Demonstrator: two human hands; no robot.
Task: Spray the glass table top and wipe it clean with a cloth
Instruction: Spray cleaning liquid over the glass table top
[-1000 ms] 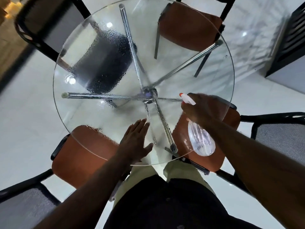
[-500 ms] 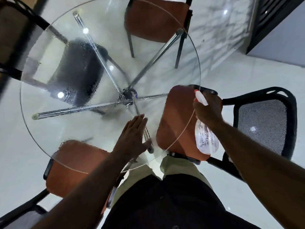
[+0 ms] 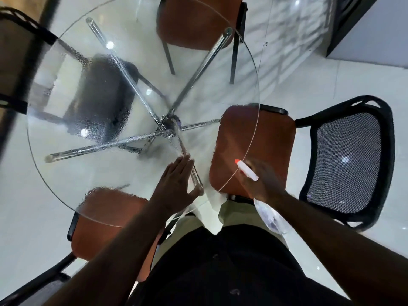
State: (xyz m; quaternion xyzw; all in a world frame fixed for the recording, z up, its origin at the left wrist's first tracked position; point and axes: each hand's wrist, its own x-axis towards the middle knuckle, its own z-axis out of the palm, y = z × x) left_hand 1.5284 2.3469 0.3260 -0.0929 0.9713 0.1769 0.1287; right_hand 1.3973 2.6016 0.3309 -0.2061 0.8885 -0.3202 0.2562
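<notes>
The spray bottle (image 3: 271, 217) has dropped lower, gripped by the right hand (image 3: 262, 184).

The top (image 3: 66, 180) is clear, smooth glass, beaded with fine droplets (image 3: 103, 122) beyond the left hand (image 3: 176, 184). The legs (image 3: 99, 149) under it are polished chrome tube. The bottle (image 3: 272, 217) in the right hand (image 3: 263, 184) is clear glossy plastic, its nozzle (image 3: 247, 172) matt white, orange-tipped. Beside that hand the seat (image 3: 271, 138) looks smooth, matt brown, its back (image 3: 346, 155) black mesh. The floor (image 3: 320, 85) is glossy pale tile.
</notes>
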